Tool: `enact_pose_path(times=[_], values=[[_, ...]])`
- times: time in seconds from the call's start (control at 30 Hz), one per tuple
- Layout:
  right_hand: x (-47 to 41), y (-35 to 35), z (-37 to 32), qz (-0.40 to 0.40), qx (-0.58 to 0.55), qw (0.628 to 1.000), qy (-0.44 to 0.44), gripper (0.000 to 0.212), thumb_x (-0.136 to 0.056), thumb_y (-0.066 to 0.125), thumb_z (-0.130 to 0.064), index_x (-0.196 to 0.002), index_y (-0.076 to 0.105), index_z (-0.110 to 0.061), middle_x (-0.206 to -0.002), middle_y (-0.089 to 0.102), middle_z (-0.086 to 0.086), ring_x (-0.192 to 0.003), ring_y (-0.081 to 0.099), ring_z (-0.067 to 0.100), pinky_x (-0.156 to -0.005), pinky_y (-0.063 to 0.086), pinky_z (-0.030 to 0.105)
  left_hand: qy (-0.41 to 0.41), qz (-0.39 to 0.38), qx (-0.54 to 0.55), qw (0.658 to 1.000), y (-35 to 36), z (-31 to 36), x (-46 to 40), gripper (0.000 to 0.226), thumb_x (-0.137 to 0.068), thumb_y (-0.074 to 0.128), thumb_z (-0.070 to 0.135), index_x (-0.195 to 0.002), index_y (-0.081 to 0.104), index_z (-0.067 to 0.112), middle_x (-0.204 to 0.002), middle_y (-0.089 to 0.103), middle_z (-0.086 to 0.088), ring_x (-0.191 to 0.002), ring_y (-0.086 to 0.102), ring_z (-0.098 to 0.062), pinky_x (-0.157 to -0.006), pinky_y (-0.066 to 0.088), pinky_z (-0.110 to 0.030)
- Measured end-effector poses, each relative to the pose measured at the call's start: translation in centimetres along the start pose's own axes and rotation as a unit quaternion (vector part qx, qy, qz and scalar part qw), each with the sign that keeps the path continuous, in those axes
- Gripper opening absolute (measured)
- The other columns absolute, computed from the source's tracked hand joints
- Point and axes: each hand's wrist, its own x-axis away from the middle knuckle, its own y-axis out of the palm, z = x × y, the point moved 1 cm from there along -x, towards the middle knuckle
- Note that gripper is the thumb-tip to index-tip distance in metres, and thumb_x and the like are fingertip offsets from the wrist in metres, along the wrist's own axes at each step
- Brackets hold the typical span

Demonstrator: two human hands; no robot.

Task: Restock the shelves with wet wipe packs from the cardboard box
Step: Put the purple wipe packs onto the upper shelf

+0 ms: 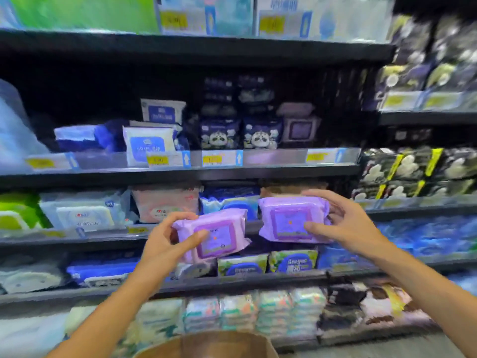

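Observation:
I hold two purple wet wipe packs up in front of the shelves. My left hand (165, 241) grips the left purple pack (219, 235), thumb on its front label. My right hand (343, 226) grips the right purple pack (289, 218), thumb on its front and fingers behind it. Both packs hang in the air at the level of the second shelf from the middle, a little apart from each other. On the shelf above, at the right, stand matching purple packs (299, 125). The brown cardboard box (206, 344) shows at the bottom edge, below my arms.
Dark shelves (180, 174) run across the view, filled with wipe packs: white and blue packs (149, 143), panda-print packs (219, 135), a pink pack (165, 202). Yellow price tags (157, 160) line the shelf edges. Black-and-white packs (413, 166) fill the unit at right.

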Motion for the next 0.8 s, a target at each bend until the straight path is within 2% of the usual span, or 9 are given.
enact_pose_path(times=[0.1, 0.17, 0.27, 0.33, 0.43, 0.5, 0.67, 0.73, 0.8], values=[[-1.9, -1.7, -2.1, 0.042, 0.003, 0.999, -0.025, 0.056, -0.073, 0.081, 0.007, -0.119, 0.065, -0.020, -0.098, 0.076, -0.015, -0.088, 0.067, 0.000, -0.084, 0.053, 0.015, 0.045, -0.012, 0.003, 0.999, 0.6, 2.7, -1.6, 0.052, -0.057, 0.087, 0.047, -0.102, 0.071, 0.026, -0.113, 0.071, -0.009, -0.095, 0.065, -0.021, -0.092, 0.053, -0.052], [-2.9, -2.7, -3.3, 0.067, -0.001, 0.997, -0.037, 0.055, -0.073, 0.081, 0.008, -0.120, 0.066, -0.016, -0.097, 0.076, -0.012, -0.089, 0.068, 0.002, -0.084, 0.053, 0.016, 0.064, -0.013, 0.002, 0.998, 1.1, 4.3, -2.4, 0.048, -0.060, 0.087, 0.045, -0.101, 0.071, 0.026, -0.113, 0.072, 0.001, -0.099, 0.066, -0.018, -0.092, 0.054, -0.042], [-4.4, -4.0, -5.2, 0.095, -0.005, 0.994, -0.054, 0.053, -0.074, 0.081, 0.006, -0.119, 0.067, -0.017, -0.096, 0.077, -0.010, -0.088, 0.069, 0.001, -0.078, 0.052, 0.013, 0.088, -0.014, 0.001, 0.996, 1.8, 6.5, -3.5, 0.043, -0.065, 0.093, 0.036, -0.100, 0.071, 0.025, -0.103, 0.072, 0.004, -0.092, 0.066, -0.015, -0.074, 0.053, -0.019], [-5.5, -4.9, -6.2, 0.115, -0.017, 0.991, -0.065, 0.052, -0.074, 0.081, 0.006, -0.120, 0.067, -0.016, -0.098, 0.076, -0.006, -0.089, 0.068, 0.003, -0.078, 0.054, 0.014, 0.096, -0.012, -0.001, 0.995, 2.3, 8.2, -4.3, 0.040, -0.068, 0.089, 0.033, -0.102, 0.070, 0.022, -0.094, 0.072, 0.006, -0.085, 0.067, -0.013, -0.063, 0.053, -0.017], [-7.2, -6.2, -7.8, 0.131, -0.022, 0.989, -0.064, 0.051, -0.077, 0.082, 0.000, -0.122, 0.066, -0.017, -0.109, 0.075, 0.003, -0.098, 0.071, 0.011, -0.083, 0.059, 0.028, 0.105, -0.020, -0.006, 0.994, 2.9, 11.0, -5.5, 0.034, -0.076, 0.082, 0.021, -0.107, 0.068, 0.019, -0.092, 0.071, 0.003, -0.077, 0.069, -0.005, -0.054, 0.051, -0.016], [-8.8, -7.2, -8.5, 0.141, -0.022, 0.988, -0.056, 0.051, -0.078, 0.082, -0.003, -0.125, 0.064, -0.017, -0.111, 0.074, 0.004, -0.102, 0.070, 0.013, -0.084, 0.060, 0.032, 0.113, -0.028, -0.022, 0.993, 3.3, 12.6, -6.5, 0.033, -0.078, 0.081, 0.024, -0.108, 0.068, 0.025, -0.099, 0.071, 0.000, -0.084, 0.071, -0.008, -0.056, 0.053, -0.016], [-13.6, -8.9, -8.8, 0.139, 0.020, 0.990, -0.014, 0.054, -0.082, 0.081, -0.009, -0.131, 0.058, -0.017, -0.119, 0.068, 0.004, -0.107, 0.066, 0.011, -0.078, 0.058, 0.020, 0.136, -0.026, -0.036, 0.990, 4.4, 15.8, -9.2, 0.033, -0.080, 0.080, 0.020, -0.110, 0.067, 0.022, -0.100, 0.069, 0.001, -0.078, 0.067, 0.003, -0.056, 0.049, -0.010], [-16.0, -9.3, -7.9, 0.140, 0.047, 0.989, 0.014, 0.057, -0.083, 0.080, -0.008, -0.134, 0.054, -0.014, -0.123, 0.066, 0.009, -0.110, 0.066, 0.018, -0.083, 0.057, 0.026, 0.141, -0.032, -0.030, 0.989, 4.6, 16.5, -10.3, 0.035, -0.077, 0.081, 0.024, -0.109, 0.068, 0.024, -0.100, 0.070, 0.000, -0.080, 0.068, 0.000, -0.058, 0.050, -0.011], [-17.9, -9.7, -7.3, 0.121, 0.093, 0.987, 0.053, 0.060, -0.083, 0.079, -0.011, -0.136, 0.050, -0.011, -0.123, 0.065, 0.011, -0.109, 0.065, 0.021, -0.090, 0.055, 0.033, 0.133, -0.041, -0.023, 0.990, 4.7, 16.9, -11.5, 0.037, -0.073, 0.082, 0.028, -0.107, 0.069, 0.028, -0.101, 0.072, -0.002, -0.085, 0.071, -0.009, -0.061, 0.055, -0.019]])
